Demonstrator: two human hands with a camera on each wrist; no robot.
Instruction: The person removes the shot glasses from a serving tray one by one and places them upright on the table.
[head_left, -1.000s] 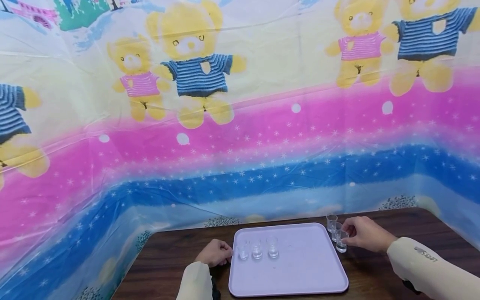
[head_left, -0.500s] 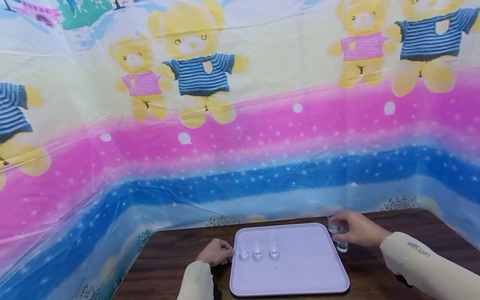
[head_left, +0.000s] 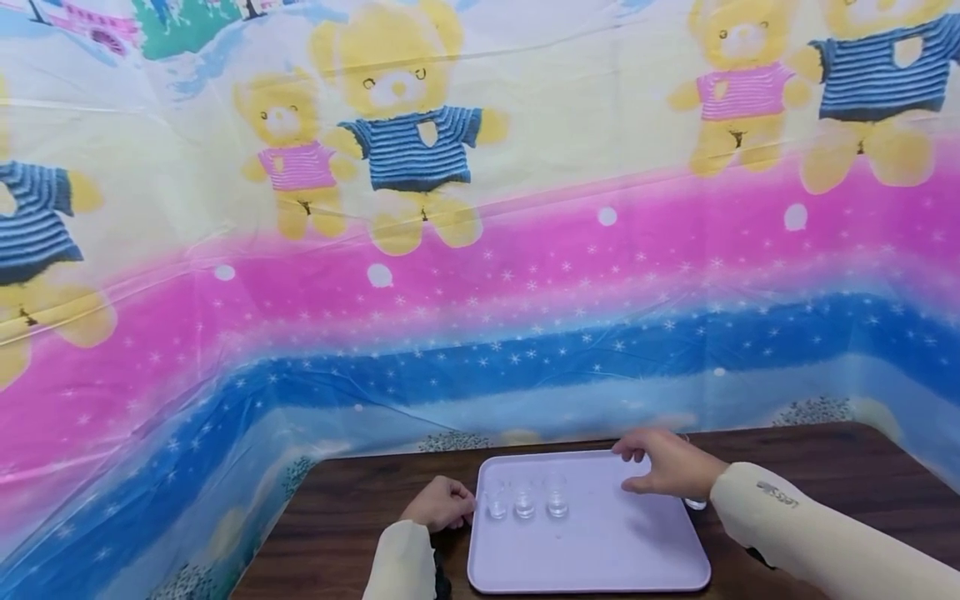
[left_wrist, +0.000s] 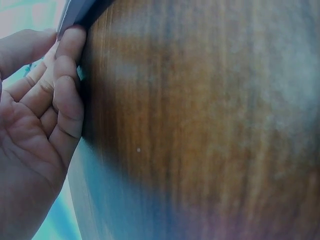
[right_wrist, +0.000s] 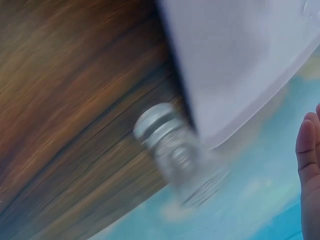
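Observation:
My left hand pinches the left edge of a pale lilac tray between thumb and curled fingers; the left wrist view shows the thumb and fingertips at the tray's edge. My right hand is over the tray's back right part, thumb and fingers spread apart, nothing between them. On the tray stand three small clear glasses in a row: a left glass, a middle glass and a right glass. Beside the tray's right edge, more clear glasses stand in a line, blurred; my right hand mostly hides them in the head view.
The dark wooden table reaches past the tray on both sides. Behind it hangs a cloth printed with teddy bears in pink, blue and cream, which also runs along the sides.
My right hand has left the glasses beside the tray and moved left over the tray, its fingers spread. My left hand stays at the tray's edge. The view has shifted slightly.

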